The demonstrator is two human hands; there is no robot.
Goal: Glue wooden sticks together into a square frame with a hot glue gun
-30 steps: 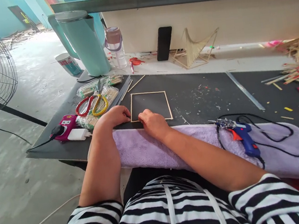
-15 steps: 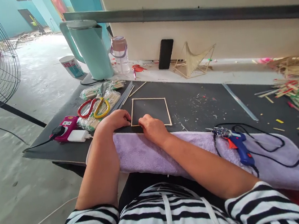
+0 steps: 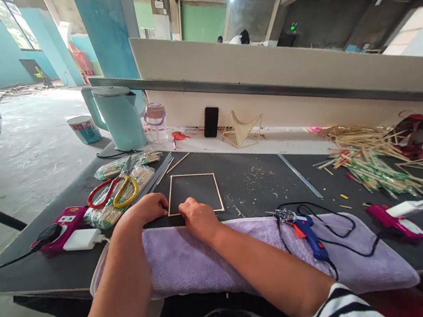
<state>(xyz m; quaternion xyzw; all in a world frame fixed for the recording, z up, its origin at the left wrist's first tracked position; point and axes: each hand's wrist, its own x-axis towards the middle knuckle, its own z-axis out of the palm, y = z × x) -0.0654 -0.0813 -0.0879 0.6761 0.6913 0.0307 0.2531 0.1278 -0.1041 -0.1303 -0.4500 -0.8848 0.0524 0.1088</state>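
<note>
A square frame of thin wooden sticks (image 3: 218,191) lies flat on the black tabletop in front of me. My right hand (image 3: 199,220) is closed, its fingertips pinching the frame's near side towards the left. Beside the near left corner, my left hand (image 3: 150,208) is closed with the fingers curled; a small dark spot shows at its fingertips, and what they hold, if anything, is hidden. Under my forearms a purple cloth (image 3: 193,263) runs along the table's front edge.
Left of the frame, scissors (image 3: 125,189) lie on plastic-wrapped stick bundles, near a pink power socket (image 3: 64,230). A blue glue gun (image 3: 314,238) with its cord rests on the cloth. Behind stand a kettle (image 3: 119,118), a bottle (image 3: 157,124), a phone (image 3: 211,122) and a stick model (image 3: 244,129).
The head view has tilted up and swung right, showing more of the room and the table's right side. Both hands stay at the frame's near left corner and near side.
</note>
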